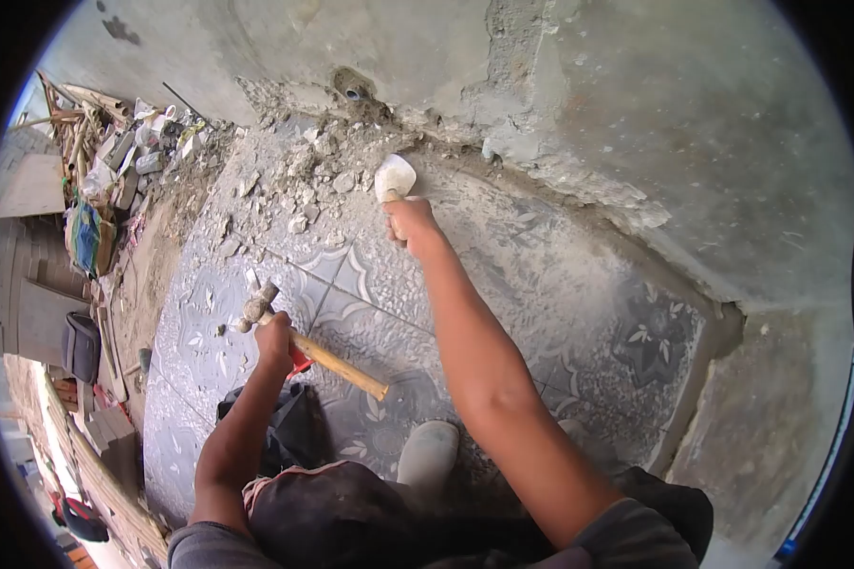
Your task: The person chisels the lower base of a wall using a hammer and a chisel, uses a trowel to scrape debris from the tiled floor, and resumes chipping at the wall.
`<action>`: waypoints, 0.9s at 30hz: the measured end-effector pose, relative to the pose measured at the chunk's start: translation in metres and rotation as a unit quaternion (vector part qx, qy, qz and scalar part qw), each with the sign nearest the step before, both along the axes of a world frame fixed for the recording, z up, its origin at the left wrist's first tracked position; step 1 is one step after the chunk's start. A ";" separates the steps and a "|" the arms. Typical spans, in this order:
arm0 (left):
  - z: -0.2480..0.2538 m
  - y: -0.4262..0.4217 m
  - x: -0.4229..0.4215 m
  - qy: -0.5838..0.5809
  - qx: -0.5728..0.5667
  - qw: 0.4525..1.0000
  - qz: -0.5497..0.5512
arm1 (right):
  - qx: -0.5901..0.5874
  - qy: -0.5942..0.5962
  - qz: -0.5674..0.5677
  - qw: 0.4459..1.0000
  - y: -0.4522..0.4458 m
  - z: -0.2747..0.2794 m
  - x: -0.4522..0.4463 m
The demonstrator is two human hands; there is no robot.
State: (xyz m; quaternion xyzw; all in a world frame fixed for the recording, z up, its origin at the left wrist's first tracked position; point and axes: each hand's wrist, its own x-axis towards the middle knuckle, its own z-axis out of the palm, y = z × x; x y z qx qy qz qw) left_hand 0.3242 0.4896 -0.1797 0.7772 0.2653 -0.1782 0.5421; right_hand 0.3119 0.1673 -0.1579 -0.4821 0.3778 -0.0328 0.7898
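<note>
My right hand (410,224) reaches toward the base of the wall, closed around the handle of a small trowel. The trowel's pale, dusty blade (395,176) is at the edge of the broken rubble (327,175) on the floor. Lower left, my left hand (274,343) is wrapped round a hammer (340,365) with a wooden handle; its metal head sticks out above my fingers. A red piece (299,361) shows beside that hand, and a short metal tip (252,278) lies beyond the hammer head. Whether these two belong to one tool I cannot tell.
Dusty patterned tiles (389,284) cover the floor under me. A grey wall (674,123) with a chipped lower edge runs across the front, with a pipe end (354,94) in a hole. Debris (128,156), a woven sack (87,237) and boards (33,187) lie left.
</note>
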 end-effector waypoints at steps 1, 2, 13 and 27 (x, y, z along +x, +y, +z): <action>-0.002 -0.001 0.000 0.002 -0.009 1.000 0.004 | -0.015 -0.013 0.043 0.999 0.004 0.003 0.001; -0.004 0.001 0.000 0.004 -0.017 1.000 0.011 | -0.025 -0.043 -0.026 0.998 0.013 0.006 -0.006; 0.005 -0.006 0.000 0.025 -0.042 0.998 0.026 | 0.145 -0.032 -0.378 0.914 -0.026 0.001 -0.031; 0.005 -0.014 -0.004 0.025 -0.085 0.996 0.025 | -0.029 0.019 -0.349 0.936 -0.014 -0.009 -0.046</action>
